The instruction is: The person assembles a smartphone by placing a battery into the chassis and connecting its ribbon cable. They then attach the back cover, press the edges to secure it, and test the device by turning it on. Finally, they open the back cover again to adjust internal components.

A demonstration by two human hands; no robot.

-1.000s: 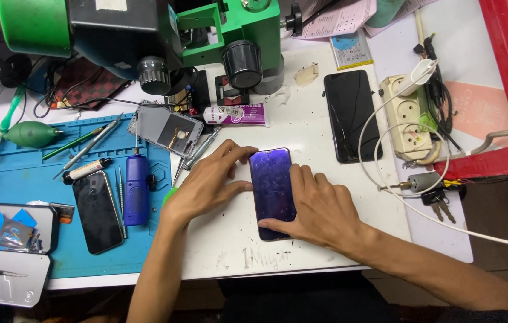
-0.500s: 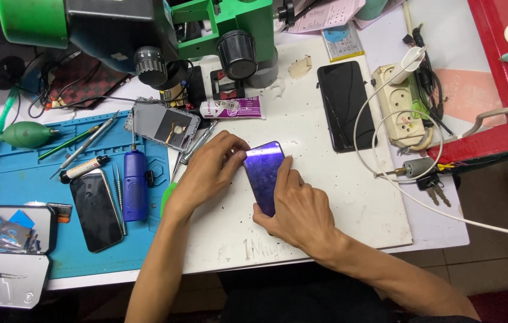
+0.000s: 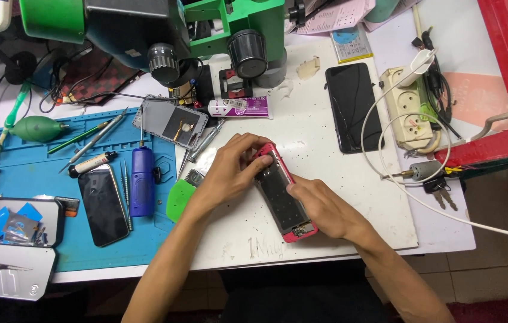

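Left hand: the left hand (image 3: 230,170) is curled over the top end of a red-framed phone (image 3: 282,194), fingers bent close together and pinching its upper edge, thumb against the near side.
Right hand: the right hand (image 3: 326,209) lies along the phone's right side, fingers narrow and pressed to the frame near the middle, palm by the lower end.
Phone: it lies tilted on the white work mat (image 3: 326,239), top end toward the left hand, bottom corner pointing to the desk's front edge; its open face shows a dark inside with a red rim.
Nearby left: a green plastic pick (image 3: 177,200) sits just beside the left wrist; a blue cylindrical tool (image 3: 142,182) and a dark phone (image 3: 103,206) lie on the blue mat (image 3: 21,167).
Nearby right: a black phone (image 3: 354,107) lies face up, well apart from the hands, beside a cream power strip (image 3: 406,110).
Above: a green microscope (image 3: 206,30) overhangs the desk; its top is cut off.
Hard to tell: the left fingertips hide the phone's top edge; whether anything is between them cannot be made out.
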